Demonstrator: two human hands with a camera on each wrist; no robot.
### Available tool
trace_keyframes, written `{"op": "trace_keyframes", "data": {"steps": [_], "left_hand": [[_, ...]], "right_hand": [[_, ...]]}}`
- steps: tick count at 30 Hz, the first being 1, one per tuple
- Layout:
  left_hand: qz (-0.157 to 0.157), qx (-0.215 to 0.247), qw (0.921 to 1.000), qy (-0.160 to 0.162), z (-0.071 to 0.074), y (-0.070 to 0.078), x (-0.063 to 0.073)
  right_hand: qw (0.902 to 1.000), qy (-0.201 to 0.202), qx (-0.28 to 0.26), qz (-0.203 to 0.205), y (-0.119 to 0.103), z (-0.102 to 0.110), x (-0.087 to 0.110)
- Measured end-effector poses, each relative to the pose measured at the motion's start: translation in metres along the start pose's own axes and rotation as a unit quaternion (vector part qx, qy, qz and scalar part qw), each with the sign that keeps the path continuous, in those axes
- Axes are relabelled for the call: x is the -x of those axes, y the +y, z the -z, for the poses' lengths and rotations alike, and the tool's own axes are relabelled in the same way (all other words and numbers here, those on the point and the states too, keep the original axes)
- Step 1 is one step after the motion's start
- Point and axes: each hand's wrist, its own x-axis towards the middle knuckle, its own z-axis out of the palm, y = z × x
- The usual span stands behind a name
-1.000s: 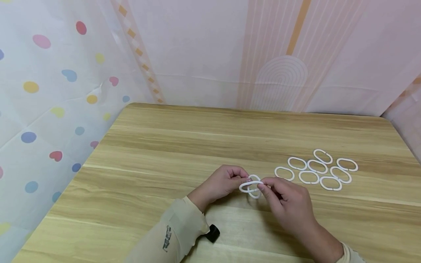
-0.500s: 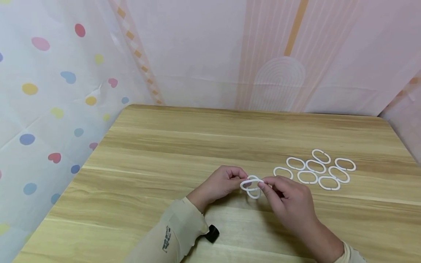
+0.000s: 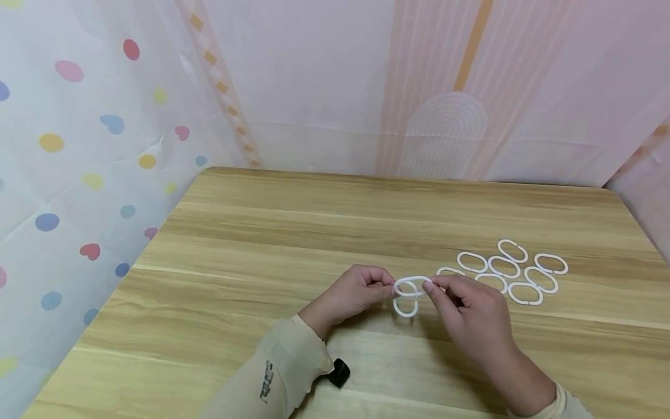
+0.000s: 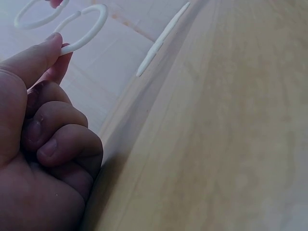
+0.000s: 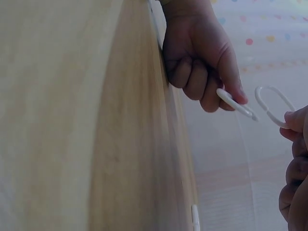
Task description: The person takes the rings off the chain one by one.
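Note:
Two white oval split links are held up over the wooden table. My left hand (image 3: 361,291) pinches one link (image 4: 99,24) between thumb and forefinger, its other fingers curled in. My right hand (image 3: 473,314) pinches the second link (image 5: 260,100) by its right end, between thumb and forefinger. From the head, the right-hand link overlaps the upper part of the left-hand one. In the right wrist view a small space shows between the two links. Each has a narrow break in its outline.
Several more white links lie flat in a loose group on the table (image 3: 262,244), right of my hands; one link (image 3: 526,302) is nearest the front. A small black block (image 3: 340,373) sits at my left cuff. A patterned curtain (image 3: 314,75) hangs behind the table.
My right hand has shifted slightly right with its link, which now crosses less of the other link. My left hand has stayed nearly still.

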Motion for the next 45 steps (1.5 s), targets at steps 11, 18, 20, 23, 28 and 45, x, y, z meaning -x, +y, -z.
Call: {"op": "trace_keyframes", "data": {"steps": [11, 18, 20, 23, 28, 45], "left_hand": [[0.016, 0.013, 0.9998, -0.003, 0.000, 0.000, 0.000], [0.016, 0.023, 0.9996, -0.005, 0.000, 0.000, 0.000], [0.017, 0.026, 0.9995, -0.004, 0.000, -0.001, 0.000], [0.018, 0.028, 0.9994, -0.006, 0.000, -0.001, 0.000], [0.021, 0.029, 0.9993, -0.008, 0.001, -0.002, 0.000], [0.022, 0.022, 0.9995, -0.006, 0.001, 0.000, 0.000]], "right_hand": [[0.9988, 0.022, 0.040, -0.018, 0.015, 0.003, -0.003], [0.9962, 0.001, 0.051, -0.070, 0.017, 0.008, -0.006], [0.9947, -0.009, 0.057, -0.085, 0.017, 0.010, -0.007], [0.9897, -0.036, 0.071, -0.119, 0.018, 0.014, -0.008], [0.9764, -0.083, 0.095, -0.175, 0.022, 0.021, -0.011], [0.9519, -0.122, 0.140, -0.244, 0.047, 0.035, -0.015]]}}
